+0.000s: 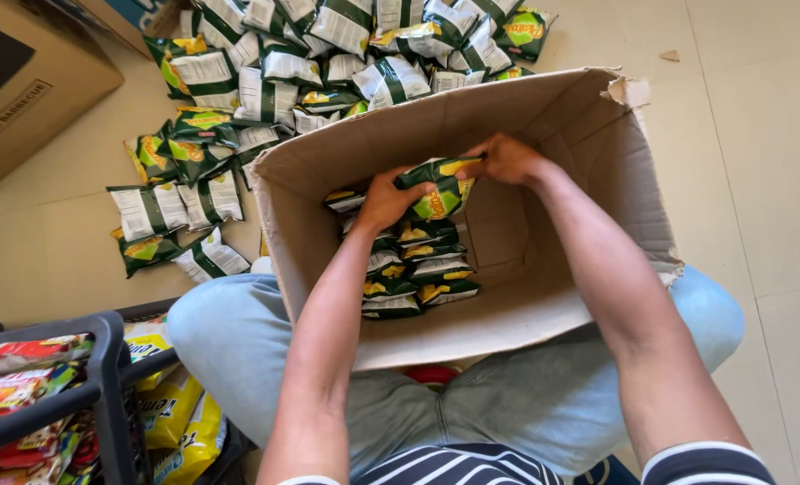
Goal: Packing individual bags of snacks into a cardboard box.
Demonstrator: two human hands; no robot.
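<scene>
Hands first: your left hand and your right hand are both closed on one green and yellow snack packet, each gripping an end, so it hangs level just above the packets already in the cardboard box; holding it by both ends seems meant to keep the soft bag flat and square to the row below. You sit with the box wedged between your knees in pale blue jeans, its open top tilted toward you, which looks like the reason both arms can reach in without stretching. Inside, the packed packets stand on edge, pressed against the wall on your left, two columns side by side; I count about ten edges showing, though the lower ones overlap and the true number could be higher. The half of the box on your right is bare cardboard. One box is in hand and one packet is held. On the tiled floor beyond the box lies a loose heap of matching packets, well over thirty and too overlapped to count exactly, spread within arm's reach. A second, closed brown carton sits at the far left. Beside your left knee stands one dark wire basket holding red and yellow packets, their number hidden by the frame
</scene>
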